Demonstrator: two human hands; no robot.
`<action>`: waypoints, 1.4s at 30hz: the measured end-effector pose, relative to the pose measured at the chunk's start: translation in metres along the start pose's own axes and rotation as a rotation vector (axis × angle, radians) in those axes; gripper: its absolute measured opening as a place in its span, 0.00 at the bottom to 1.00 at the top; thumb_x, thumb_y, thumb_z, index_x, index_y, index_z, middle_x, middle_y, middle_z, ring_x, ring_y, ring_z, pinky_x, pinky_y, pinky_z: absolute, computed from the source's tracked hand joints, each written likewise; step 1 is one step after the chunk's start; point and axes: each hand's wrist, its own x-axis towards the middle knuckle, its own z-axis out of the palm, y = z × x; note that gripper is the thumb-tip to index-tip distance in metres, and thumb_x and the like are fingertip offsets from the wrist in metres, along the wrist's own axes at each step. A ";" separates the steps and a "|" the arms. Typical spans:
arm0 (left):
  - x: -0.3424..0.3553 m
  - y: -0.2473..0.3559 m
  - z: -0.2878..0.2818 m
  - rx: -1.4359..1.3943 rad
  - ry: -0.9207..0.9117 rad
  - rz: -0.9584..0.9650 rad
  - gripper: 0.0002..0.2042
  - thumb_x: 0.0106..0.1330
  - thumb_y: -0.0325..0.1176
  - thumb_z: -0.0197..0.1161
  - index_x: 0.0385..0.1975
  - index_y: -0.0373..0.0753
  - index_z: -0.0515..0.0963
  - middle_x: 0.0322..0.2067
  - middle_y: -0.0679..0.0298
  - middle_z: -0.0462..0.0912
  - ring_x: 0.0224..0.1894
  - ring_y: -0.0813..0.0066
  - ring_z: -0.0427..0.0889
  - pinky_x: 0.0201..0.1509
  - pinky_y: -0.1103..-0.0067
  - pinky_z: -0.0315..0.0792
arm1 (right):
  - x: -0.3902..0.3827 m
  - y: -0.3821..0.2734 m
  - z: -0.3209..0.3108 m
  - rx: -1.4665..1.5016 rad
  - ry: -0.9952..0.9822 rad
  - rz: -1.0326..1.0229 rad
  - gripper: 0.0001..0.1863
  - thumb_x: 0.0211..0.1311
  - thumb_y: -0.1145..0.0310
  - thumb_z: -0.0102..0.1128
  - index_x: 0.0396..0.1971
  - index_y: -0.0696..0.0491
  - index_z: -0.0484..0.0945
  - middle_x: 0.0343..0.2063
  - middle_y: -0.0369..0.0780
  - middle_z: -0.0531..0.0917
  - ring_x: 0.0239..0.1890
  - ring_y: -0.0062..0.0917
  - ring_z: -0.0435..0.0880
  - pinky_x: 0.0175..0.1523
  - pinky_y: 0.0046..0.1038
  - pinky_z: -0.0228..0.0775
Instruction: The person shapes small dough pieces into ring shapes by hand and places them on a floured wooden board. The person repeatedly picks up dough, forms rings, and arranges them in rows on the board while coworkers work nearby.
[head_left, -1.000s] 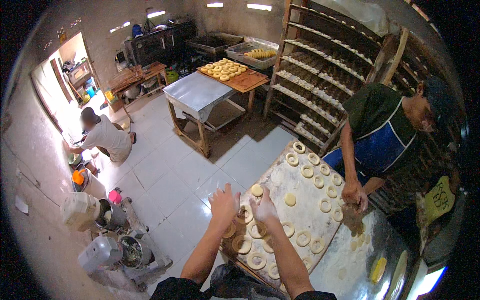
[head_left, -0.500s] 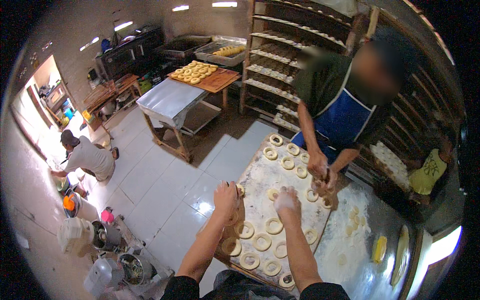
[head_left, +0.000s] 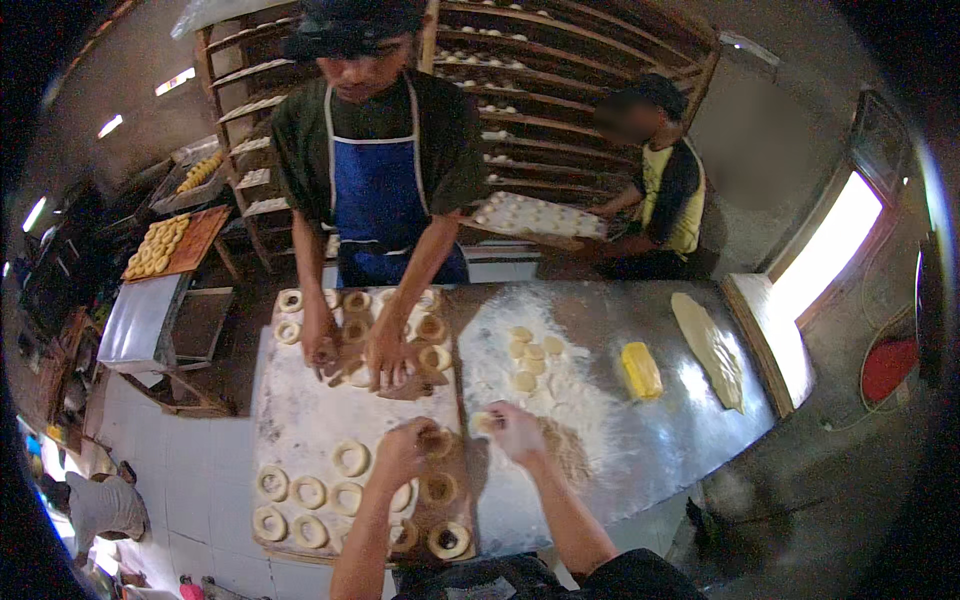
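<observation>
My left hand is over the right side of a floured wooden board, its fingers curled beside a shadowed dough ring; whatever they hold is hidden. Just off the board's right edge, my right hand pinches a small pale dough piece above the floured table. Several dough rings lie on the near half of the board. Across from me, a co-worker's hands work low among more rings at the board's far half.
Small dough discs lie in flour on the metal table. Further right are a yellow packet and a long pale flattened strip. Behind, a person holds a tray of dough beside tall racks.
The view has swung right. My right hand has moved off the board to the table side and now pinches a dough piece. My left hand has crossed to the board's right side.
</observation>
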 end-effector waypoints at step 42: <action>-0.031 0.077 0.081 -0.050 0.388 -0.424 0.17 0.78 0.48 0.42 0.54 0.43 0.64 0.34 0.45 0.81 0.29 0.41 0.82 0.31 0.57 0.73 | -0.026 -0.046 0.006 1.114 -0.379 -0.072 0.40 0.65 0.37 0.45 0.66 0.52 0.62 0.42 0.37 0.76 0.35 0.23 0.78 0.40 0.24 0.72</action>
